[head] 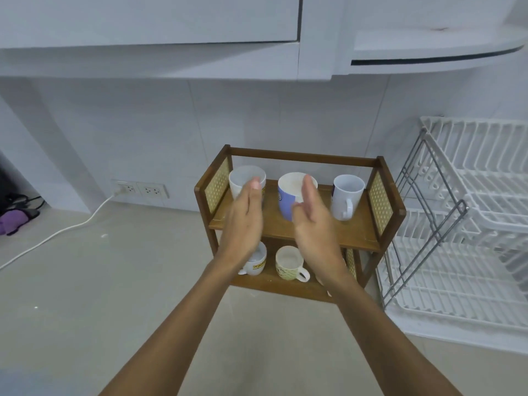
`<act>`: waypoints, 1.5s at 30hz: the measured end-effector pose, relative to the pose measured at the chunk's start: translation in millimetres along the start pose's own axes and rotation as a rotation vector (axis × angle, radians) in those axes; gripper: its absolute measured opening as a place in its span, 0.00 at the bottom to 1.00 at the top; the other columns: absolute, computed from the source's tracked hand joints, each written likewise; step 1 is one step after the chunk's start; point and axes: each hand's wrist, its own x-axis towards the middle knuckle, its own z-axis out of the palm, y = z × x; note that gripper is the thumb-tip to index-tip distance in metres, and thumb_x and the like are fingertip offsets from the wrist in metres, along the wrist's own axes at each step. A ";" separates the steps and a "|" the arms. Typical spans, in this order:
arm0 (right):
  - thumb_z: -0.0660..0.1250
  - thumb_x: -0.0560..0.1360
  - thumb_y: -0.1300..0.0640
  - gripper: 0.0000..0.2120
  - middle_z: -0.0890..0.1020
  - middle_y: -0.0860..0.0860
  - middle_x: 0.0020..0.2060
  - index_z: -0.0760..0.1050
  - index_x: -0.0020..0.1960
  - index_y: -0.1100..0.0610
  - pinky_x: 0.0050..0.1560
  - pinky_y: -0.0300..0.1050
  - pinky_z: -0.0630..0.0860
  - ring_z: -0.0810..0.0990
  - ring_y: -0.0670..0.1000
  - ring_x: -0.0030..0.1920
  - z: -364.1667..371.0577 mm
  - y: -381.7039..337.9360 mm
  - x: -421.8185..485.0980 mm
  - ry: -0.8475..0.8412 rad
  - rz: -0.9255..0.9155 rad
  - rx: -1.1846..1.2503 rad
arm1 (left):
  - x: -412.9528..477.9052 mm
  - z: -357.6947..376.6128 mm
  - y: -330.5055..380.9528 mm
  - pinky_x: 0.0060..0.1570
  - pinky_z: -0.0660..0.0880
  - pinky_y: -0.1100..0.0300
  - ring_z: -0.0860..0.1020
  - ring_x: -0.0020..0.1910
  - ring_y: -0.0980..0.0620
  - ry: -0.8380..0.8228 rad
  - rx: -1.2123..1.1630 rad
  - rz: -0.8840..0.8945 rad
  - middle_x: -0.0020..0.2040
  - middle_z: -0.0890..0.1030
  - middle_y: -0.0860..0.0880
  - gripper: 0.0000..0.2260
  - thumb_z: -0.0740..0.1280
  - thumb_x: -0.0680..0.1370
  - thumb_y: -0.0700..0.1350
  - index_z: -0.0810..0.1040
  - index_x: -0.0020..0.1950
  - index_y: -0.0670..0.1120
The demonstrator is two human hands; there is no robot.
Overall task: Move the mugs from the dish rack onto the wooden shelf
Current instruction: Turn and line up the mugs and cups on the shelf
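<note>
A two-tier wooden shelf (pixel 357 232) stands on the counter against the tiled wall. Its top tier carries a white mug (pixel 243 178), a blue and white mug (pixel 287 200) and a white mug with a handle (pixel 345 195). The lower tier holds a white mug with yellow print (pixel 257 262) and a cream mug (pixel 290 262); another is mostly hidden behind my right forearm. My left hand (pixel 245 221) and my right hand (pixel 314 221) hover in front of the shelf, fingers straight, holding nothing. The white dish rack (pixel 468 224) on the right shows no mugs.
A white cable (pixel 57 232) runs across the counter from a wall socket (pixel 125 188) on the left. Purple and dark items (pixel 14 218) lie at the far left edge. White cabinets (pixel 171 30) hang overhead.
</note>
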 end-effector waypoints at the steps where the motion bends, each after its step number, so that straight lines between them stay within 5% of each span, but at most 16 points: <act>1: 0.55 0.84 0.52 0.28 0.69 0.35 0.74 0.54 0.83 0.43 0.65 0.37 0.70 0.64 0.25 0.59 -9.4 5.0 -1.0 0.018 0.016 -0.002 | -4.7 8.6 -4.0 0.65 0.62 0.72 0.67 0.65 0.74 -0.048 -0.018 -0.013 0.69 0.73 0.62 0.23 0.50 0.85 0.61 0.70 0.76 0.54; 3: 0.57 0.85 0.55 0.28 0.68 0.37 0.74 0.56 0.83 0.46 0.69 0.39 0.68 0.68 0.31 0.68 -21.1 16.2 -5.5 0.017 0.056 0.005 | -10.5 24.9 -10.8 0.72 0.59 0.63 0.63 0.74 0.65 -0.123 -0.027 -0.059 0.77 0.68 0.58 0.25 0.50 0.85 0.60 0.64 0.80 0.52; 5: 0.57 0.84 0.59 0.29 0.72 0.37 0.67 0.56 0.83 0.48 0.63 0.33 0.69 0.72 0.25 0.59 -22.2 27.0 -12.4 0.000 0.096 -0.026 | -11.5 37.1 -15.0 0.75 0.55 0.60 0.58 0.78 0.60 -0.149 -0.022 -0.097 0.80 0.62 0.55 0.26 0.50 0.86 0.59 0.60 0.81 0.50; 8: 0.56 0.82 0.62 0.31 0.78 0.45 0.62 0.56 0.83 0.47 0.59 0.42 0.76 0.79 0.38 0.55 -11.9 38.4 -22.5 -0.054 0.145 -0.065 | -7.4 50.7 -19.2 0.74 0.55 0.61 0.58 0.79 0.57 -0.165 -0.044 -0.115 0.80 0.63 0.55 0.24 0.50 0.87 0.56 0.60 0.81 0.49; 11: 0.56 0.81 0.61 0.32 0.76 0.42 0.56 0.55 0.83 0.47 0.49 0.25 0.72 0.77 0.27 0.52 -0.5 41.8 -27.4 -0.090 0.171 -0.047 | -2.5 55.1 -20.9 0.78 0.56 0.53 0.59 0.79 0.57 -0.181 -0.076 -0.125 0.80 0.64 0.53 0.24 0.49 0.87 0.55 0.60 0.81 0.49; 15: 0.55 0.79 0.59 0.34 0.76 0.44 0.65 0.54 0.83 0.45 0.58 0.29 0.69 0.75 0.31 0.57 6.8 41.6 -25.7 -0.104 0.157 0.003 | 3.2 52.5 -22.2 0.76 0.60 0.56 0.65 0.74 0.62 -0.186 -0.106 -0.108 0.76 0.69 0.57 0.22 0.49 0.87 0.57 0.65 0.79 0.52; 19: 0.55 0.77 0.59 0.35 0.76 0.36 0.56 0.55 0.83 0.47 0.47 0.20 0.70 0.75 0.24 0.53 9.8 46.6 -23.7 -0.099 0.140 0.001 | 4.1 51.3 -22.9 0.72 0.59 0.62 0.64 0.71 0.66 -0.194 -0.093 -0.111 0.76 0.69 0.57 0.22 0.49 0.87 0.57 0.64 0.79 0.53; 25: 0.56 0.81 0.62 0.32 0.76 0.44 0.63 0.56 0.83 0.47 0.50 0.23 0.71 0.77 0.33 0.59 3.3 43.9 -25.8 -0.068 0.163 -0.011 | -3.4 50.6 -19.3 0.78 0.56 0.55 0.59 0.78 0.59 -0.164 -0.065 -0.113 0.81 0.63 0.53 0.24 0.49 0.87 0.56 0.59 0.81 0.50; 28: 0.57 0.81 0.63 0.31 0.78 0.49 0.68 0.58 0.83 0.49 0.62 0.38 0.75 0.69 0.32 0.66 -19.9 42.3 -29.2 0.040 0.129 0.025 | -15.2 55.4 -8.4 0.76 0.54 0.64 0.55 0.78 0.62 -0.125 -0.025 -0.005 0.82 0.58 0.55 0.24 0.50 0.86 0.57 0.56 0.82 0.51; 31: 0.57 0.81 0.60 0.30 0.73 0.34 0.65 0.59 0.82 0.49 0.57 0.36 0.77 0.64 0.28 0.63 -50.1 45.4 -24.3 0.174 0.090 -0.009 | -17.7 72.8 7.5 0.67 0.51 0.80 0.55 0.76 0.68 -0.192 -0.025 0.074 0.81 0.59 0.57 0.24 0.51 0.86 0.58 0.57 0.82 0.53; 33: 0.57 0.81 0.55 0.29 0.76 0.27 0.64 0.58 0.82 0.46 0.57 0.36 0.76 0.73 0.29 0.64 -66.9 48.8 -17.0 0.229 0.103 -0.043 | -10.5 92.6 17.5 0.62 0.49 0.84 0.56 0.73 0.69 -0.266 0.017 0.087 0.80 0.61 0.55 0.24 0.51 0.86 0.57 0.58 0.81 0.51; 36: 0.57 0.81 0.53 0.29 0.70 0.37 0.75 0.58 0.82 0.45 0.68 0.34 0.65 0.65 0.30 0.69 -76.2 54.2 -5.9 0.217 0.173 -0.044 | 6.2 125.9 27.5 0.72 0.49 0.71 0.54 0.79 0.57 -0.369 0.045 0.052 0.82 0.57 0.51 0.26 0.50 0.86 0.56 0.55 0.83 0.48; 39: 0.59 0.81 0.57 0.27 0.77 0.19 0.54 0.63 0.80 0.49 0.49 0.16 0.67 0.70 0.17 0.52 -74.0 57.5 2.4 0.197 0.196 -0.040 | 21.2 148.4 30.3 0.79 0.50 0.50 0.50 0.82 0.48 -0.381 0.079 -0.042 0.83 0.52 0.47 0.28 0.49 0.86 0.56 0.49 0.83 0.46; 41: 0.59 0.81 0.58 0.25 0.81 0.21 0.49 0.68 0.77 0.46 0.50 0.26 0.76 0.78 0.25 0.52 -73.5 56.2 4.1 0.180 0.218 -0.042 | 25.6 155.9 28.6 0.79 0.52 0.47 0.52 0.81 0.46 -0.371 0.078 -0.087 0.83 0.54 0.46 0.28 0.50 0.86 0.57 0.49 0.83 0.46; 43: 0.59 0.80 0.58 0.24 0.86 0.37 0.55 0.71 0.74 0.44 0.59 0.46 0.80 0.83 0.38 0.56 -74.2 53.1 3.7 0.154 0.233 -0.033 | 26.0 159.0 25.1 0.78 0.55 0.46 0.56 0.81 0.46 -0.363 0.052 -0.111 0.82 0.58 0.46 0.27 0.50 0.86 0.57 0.51 0.83 0.47; 45: 0.58 0.79 0.58 0.25 0.85 0.44 0.60 0.71 0.74 0.43 0.64 0.55 0.79 0.82 0.44 0.60 -75.9 51.8 3.4 0.136 0.244 -0.013 | 24.8 159.0 22.6 0.78 0.57 0.46 0.59 0.80 0.47 -0.345 0.013 -0.123 0.81 0.62 0.47 0.27 0.51 0.86 0.57 0.54 0.83 0.48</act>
